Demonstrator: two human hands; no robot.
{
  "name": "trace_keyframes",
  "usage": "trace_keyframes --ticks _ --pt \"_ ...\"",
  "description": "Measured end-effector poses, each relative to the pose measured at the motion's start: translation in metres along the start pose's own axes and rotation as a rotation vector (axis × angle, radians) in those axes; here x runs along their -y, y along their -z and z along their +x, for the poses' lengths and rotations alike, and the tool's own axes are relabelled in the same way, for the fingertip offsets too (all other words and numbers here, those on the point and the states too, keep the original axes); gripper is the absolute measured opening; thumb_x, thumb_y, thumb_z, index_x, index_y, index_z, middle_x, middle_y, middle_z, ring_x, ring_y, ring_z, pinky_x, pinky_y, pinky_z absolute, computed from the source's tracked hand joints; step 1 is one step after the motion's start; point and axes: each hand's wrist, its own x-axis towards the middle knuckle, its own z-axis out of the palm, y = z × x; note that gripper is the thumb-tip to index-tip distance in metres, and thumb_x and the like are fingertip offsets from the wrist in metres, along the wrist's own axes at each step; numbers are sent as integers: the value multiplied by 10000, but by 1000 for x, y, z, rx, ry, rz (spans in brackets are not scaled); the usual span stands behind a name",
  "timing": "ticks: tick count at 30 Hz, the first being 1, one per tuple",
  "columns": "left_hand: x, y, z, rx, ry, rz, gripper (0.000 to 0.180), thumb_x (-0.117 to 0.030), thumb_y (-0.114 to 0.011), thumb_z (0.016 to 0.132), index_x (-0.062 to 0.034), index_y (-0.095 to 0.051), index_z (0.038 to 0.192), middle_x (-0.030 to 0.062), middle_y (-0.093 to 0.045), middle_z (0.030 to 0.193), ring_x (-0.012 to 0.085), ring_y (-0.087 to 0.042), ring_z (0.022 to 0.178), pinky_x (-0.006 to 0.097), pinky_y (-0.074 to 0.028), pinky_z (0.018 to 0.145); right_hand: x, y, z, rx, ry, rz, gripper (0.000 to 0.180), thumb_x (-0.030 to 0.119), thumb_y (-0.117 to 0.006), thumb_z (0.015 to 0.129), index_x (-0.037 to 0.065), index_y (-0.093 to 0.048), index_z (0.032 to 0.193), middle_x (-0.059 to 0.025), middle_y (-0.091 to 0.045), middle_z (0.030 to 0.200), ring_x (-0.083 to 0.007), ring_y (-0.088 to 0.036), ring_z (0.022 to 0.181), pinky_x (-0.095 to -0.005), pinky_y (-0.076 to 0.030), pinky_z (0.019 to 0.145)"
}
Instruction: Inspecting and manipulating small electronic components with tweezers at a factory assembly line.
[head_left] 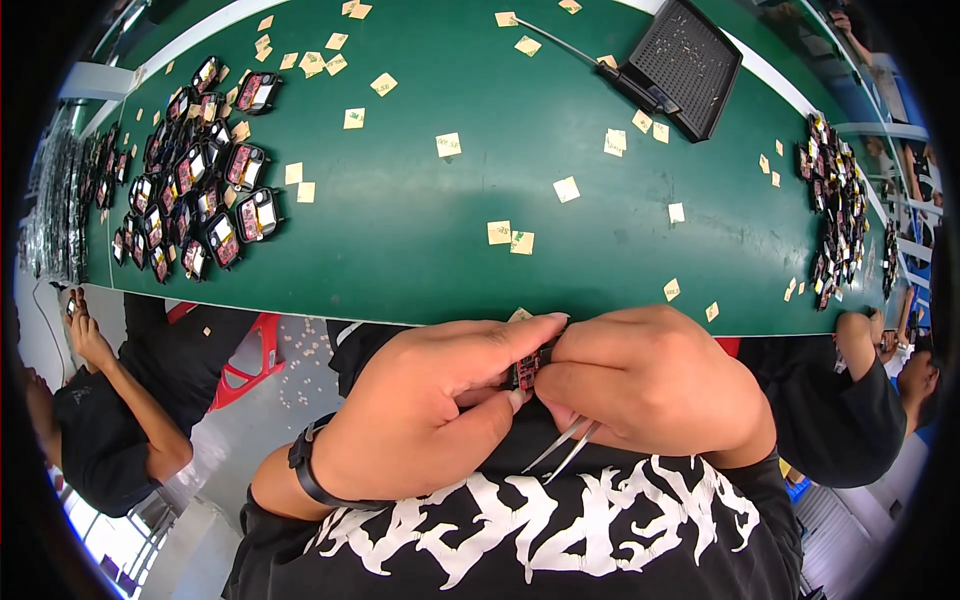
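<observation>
My left hand (430, 410) and my right hand (650, 385) meet close to my chest, below the near edge of the green table (420, 230). Between the fingertips of both sits a small dark electronic part with a red board (527, 368), mostly hidden by the fingers. My right hand also grips metal tweezers (570, 447), whose tips poke down and to the left from under the palm. A black band wraps my left wrist.
Several black-and-red parts lie in a cluster (195, 170) at the table's left and another pile (838, 200) at its right. Small tan paper squares (510, 236) are scattered about. A black tray (685, 65) and screwdriver (590, 58) lie at the back. Other people sit at left (100, 410) and right (850, 400).
</observation>
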Motion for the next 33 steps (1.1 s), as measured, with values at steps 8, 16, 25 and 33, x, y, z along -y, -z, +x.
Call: trace_keyframes --ticks 8,16,25,33 --pt "2 1 -2 16 -34 16 608 212 -580 866 21 -576 1443 17 -651 1027 -14 -437 663 181 -325 557 6 1 -3 44 -16 -24 184 73 -722 713 16 -607 845 -84 -528 829 -242 -625 717 -365 -536 638" --pt "8 -2 -2 -3 -66 2 608 209 -581 867 13 -581 1442 31 -666 1046 -8 -455 671 179 -345 568 5 1 -4 57 -9 7 197 76 -723 719 14 -607 864 -94 -540 846 -259 -631 733 -379 -540 656" --pt "1 2 -2 20 -59 99 618 194 -597 854 5 -584 1441 27 -663 1017 -2 -439 640 187 -340 556 5 -1 -4 66 -49 149 257 59 -773 677 26 -614 878 -103 -552 864 -293 -637 766 -411 -536 682" --pt "-4 4 -4 33 46 62 587 207 -571 893 29 -561 1452 23 -668 1072 -18 -447 682 175 -340 579 9 -7 -12 -35 -117 167 257 53 -783 689 39 -649 908 -74 -550 824 -275 -625 723 -396 -523 635"
